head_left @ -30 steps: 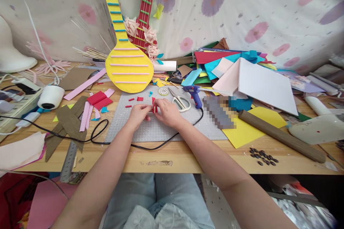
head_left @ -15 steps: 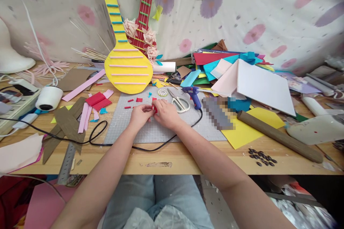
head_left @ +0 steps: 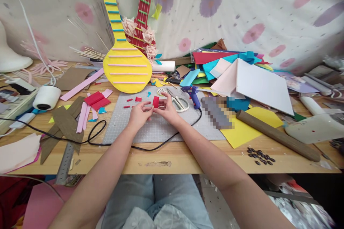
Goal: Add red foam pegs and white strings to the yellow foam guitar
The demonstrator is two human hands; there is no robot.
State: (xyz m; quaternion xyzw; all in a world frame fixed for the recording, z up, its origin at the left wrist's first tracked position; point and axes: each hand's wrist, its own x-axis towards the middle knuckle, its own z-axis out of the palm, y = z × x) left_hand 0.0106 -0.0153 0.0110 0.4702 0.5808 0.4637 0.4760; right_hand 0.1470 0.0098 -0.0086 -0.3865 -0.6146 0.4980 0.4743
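A small red strip of paper or thin foam [head_left: 156, 101] is held up between both hands over the grey cutting mat [head_left: 118, 132]. My left hand [head_left: 140, 115] pinches its lower left edge with the fingertips. At the lower right edge, my right hand [head_left: 170, 109] grips it near the thumb, its other fingers curled and raised. Short red rolls [head_left: 126, 107] and a small red square [head_left: 138, 99] lie left of the hands. Just behind my right hand rest white-handled scissors [head_left: 179, 104] and a roll of tape [head_left: 161, 92].
A blue glue gun [head_left: 192, 95] stands right of the scissors; its black cable [head_left: 158, 149] crosses the mat's front. Behind leans a yellow lute-shaped cutout [head_left: 127, 65]. Coloured sheets [head_left: 215, 58] pile at back right. Black oval beads [head_left: 260, 156] lie near the front edge.
The fingers of my right hand have lifted and spread from the red strip, so more of it shows, now standing upright. My left hand stays nearly in place.
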